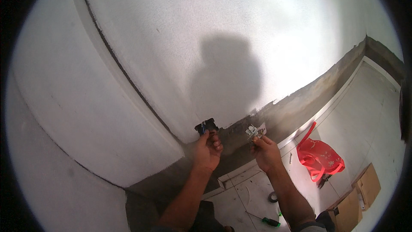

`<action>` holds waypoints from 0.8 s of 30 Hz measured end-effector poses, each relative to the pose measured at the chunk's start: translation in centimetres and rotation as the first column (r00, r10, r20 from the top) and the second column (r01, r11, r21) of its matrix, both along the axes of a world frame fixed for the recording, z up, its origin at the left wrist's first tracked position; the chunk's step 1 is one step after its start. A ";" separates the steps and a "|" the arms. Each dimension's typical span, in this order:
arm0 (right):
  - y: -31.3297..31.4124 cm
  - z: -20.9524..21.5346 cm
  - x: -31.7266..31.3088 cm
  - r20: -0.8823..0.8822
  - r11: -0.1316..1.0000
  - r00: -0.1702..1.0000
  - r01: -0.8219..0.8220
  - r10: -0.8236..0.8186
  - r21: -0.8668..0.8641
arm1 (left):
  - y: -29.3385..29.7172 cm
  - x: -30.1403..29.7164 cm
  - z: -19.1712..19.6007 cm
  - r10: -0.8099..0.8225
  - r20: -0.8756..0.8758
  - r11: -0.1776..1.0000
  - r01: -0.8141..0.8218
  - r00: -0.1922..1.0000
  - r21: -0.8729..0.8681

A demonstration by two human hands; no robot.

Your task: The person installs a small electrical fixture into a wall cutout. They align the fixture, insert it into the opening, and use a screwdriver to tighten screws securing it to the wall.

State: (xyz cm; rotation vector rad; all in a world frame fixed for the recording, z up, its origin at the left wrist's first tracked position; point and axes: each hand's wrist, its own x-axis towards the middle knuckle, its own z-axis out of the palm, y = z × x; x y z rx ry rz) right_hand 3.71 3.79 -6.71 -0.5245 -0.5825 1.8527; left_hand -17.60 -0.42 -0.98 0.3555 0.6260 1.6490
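Low on the wall, a dark wall box sits in an opening with a bit of blue wire showing at its front. My left hand is right at this box, its fingers curled and the thumb pressed up against the blue wire. A short way to the right, my right hand pinches a white electrical socket module, held in front of the grey strip of wall. Fingertips cover the module's lower part, so its terminals cannot be made out.
A red bag lies on the tiled floor to the right, with pliers by it. Cardboard pieces are at the lower right. Between my forearms lie a green-and-black screwdriver and a roll of black tape.
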 end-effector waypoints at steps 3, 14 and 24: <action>-0.3 0.3 -0.3 -0.012 1.000 1.000 -0.022 0.022 0.018 | 0.6 0.3 -0.6 -0.173 0.248 0.975 0.130 0.953 0.180; -1.5 1.9 -1.2 0.099 0.997 0.995 -0.018 0.011 0.071 | 1.5 1.4 -1.9 -0.083 0.071 0.988 0.073 0.994 0.133; -1.1 2.2 -0.4 0.098 0.999 0.995 0.026 -0.029 0.038 | -1.7 0.3 1.2 0.561 -0.825 0.793 -0.326 0.062 0.515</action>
